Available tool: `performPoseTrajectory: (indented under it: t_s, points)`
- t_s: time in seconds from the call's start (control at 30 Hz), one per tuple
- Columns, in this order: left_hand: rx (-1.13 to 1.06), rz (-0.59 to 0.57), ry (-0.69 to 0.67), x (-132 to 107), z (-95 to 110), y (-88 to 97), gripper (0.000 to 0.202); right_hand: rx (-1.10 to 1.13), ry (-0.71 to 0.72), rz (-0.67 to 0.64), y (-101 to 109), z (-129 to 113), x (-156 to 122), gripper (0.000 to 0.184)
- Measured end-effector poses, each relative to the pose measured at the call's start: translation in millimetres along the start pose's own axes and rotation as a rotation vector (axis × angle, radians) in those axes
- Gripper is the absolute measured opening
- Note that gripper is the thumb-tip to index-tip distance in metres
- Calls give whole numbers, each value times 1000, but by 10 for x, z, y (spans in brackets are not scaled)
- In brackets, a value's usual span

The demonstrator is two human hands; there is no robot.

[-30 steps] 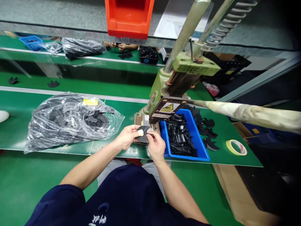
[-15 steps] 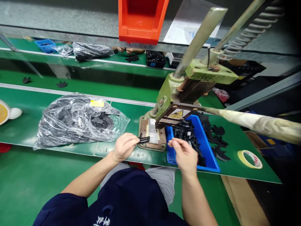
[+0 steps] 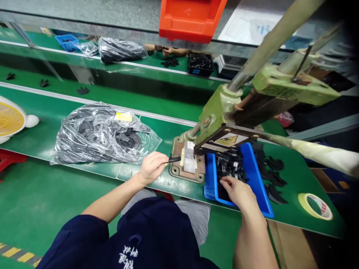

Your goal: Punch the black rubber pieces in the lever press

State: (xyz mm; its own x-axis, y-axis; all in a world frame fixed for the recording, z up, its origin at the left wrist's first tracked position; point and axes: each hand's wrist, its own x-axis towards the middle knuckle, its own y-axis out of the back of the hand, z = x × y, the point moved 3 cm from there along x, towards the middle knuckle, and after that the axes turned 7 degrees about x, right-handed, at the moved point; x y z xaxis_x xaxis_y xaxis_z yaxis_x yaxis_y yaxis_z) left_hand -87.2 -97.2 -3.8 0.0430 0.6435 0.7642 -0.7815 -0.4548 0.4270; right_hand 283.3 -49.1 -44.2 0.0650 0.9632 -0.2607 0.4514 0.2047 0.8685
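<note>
My left hand pinches a thin black part and holds it just left of the press base plate. My right hand reaches into the blue bin, its fingers curled among the small black pieces; whether it grips one I cannot make out. The green hand press stands over the plate, and its long padded lever runs out to the right.
A clear plastic bag of black parts lies on the green bench to the left. Loose black parts and a tape roll lie right of the bin. A yellow fan sits at far left. An orange bin hangs overhead. Another person's hands work across the line.
My right hand let go of the black part, moved right and went down into the blue bin. My left hand kept the part near the press plate. The view shifted left.
</note>
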Motion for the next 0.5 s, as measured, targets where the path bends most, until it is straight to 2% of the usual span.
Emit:
performPoseTrajectory:
  t_s: [0.07,0.13,0.2,0.27,0.33,0.4,0.43,0.5]
  points:
    - [-2,-13,171,88,-175,-51,4,-16,-7,47,30,12,-36,37]
    - [-42,-17,425,235,-488,-108,4,-30,-24,128,61,55,-71,50]
    - [-121,32,663,453,-915,-144,12,-43,-38,224,74,123,-101,56]
    - [-216,111,820,739,-1410,-141,17,-32,-23,298,58,190,-131,56]
    - [-293,269,999,1032,-1930,-69,20,17,8,350,23,232,-167,54]
    - [-279,409,1216,1271,-2402,64,22,92,30,419,-1,237,-214,53]
    - [-258,461,1320,1361,-2602,149,21,130,31,469,-1,226,-242,53]
    - [-240,492,1397,1505,-2920,330,19,175,45,558,27,165,-296,51]
